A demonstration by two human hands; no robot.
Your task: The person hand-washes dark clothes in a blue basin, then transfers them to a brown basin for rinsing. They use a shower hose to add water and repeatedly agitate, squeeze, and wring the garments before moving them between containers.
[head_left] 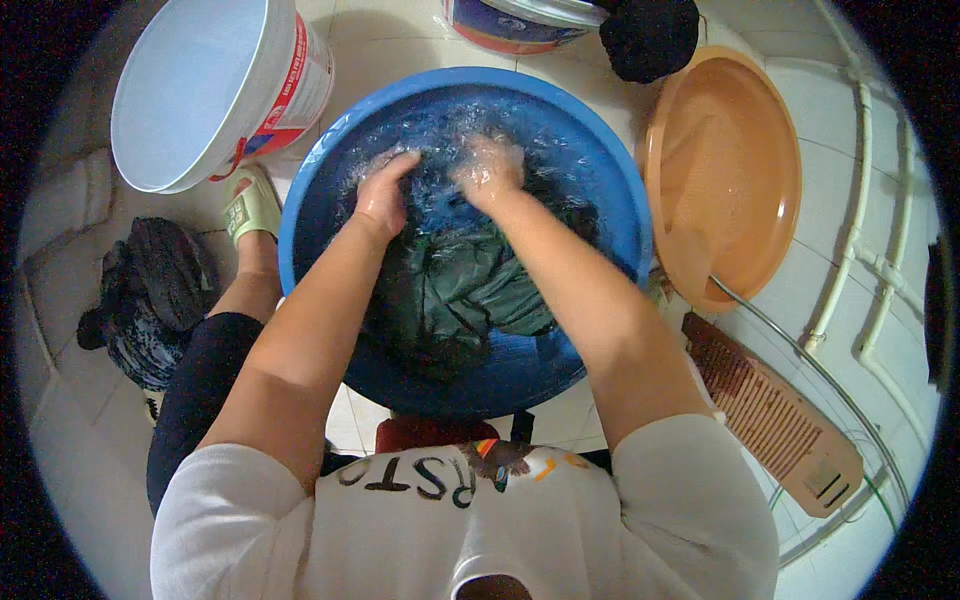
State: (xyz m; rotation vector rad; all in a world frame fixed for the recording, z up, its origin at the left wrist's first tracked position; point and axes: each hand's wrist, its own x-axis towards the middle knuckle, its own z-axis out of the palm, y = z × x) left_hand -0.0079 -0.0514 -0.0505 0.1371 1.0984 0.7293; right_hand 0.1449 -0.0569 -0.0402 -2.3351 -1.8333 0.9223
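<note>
A big round blue basin (300, 240) of splashing water stands in front of me. Dark green cloth (465, 285) lies bunched in it, partly under the water. My left hand (383, 190) dips into the water at the left, its thumb stretched away from the other fingers, which the water partly covers. It holds nothing that I can see. Right of it, my right hand (490, 170) is in the splashing, its fingers blurred and half hidden. Whether that hand grips anything cannot be made out. Both wrists are above the cloth.
A tilted white bucket (190, 95) is at the far left, another bucket (515, 25) at the back with black cloth (650, 38) beside it. An orange basin (735, 170) leans at the right, above a brown washboard (770, 415) and hose (810, 360). Dark clothes (155, 300) lie left.
</note>
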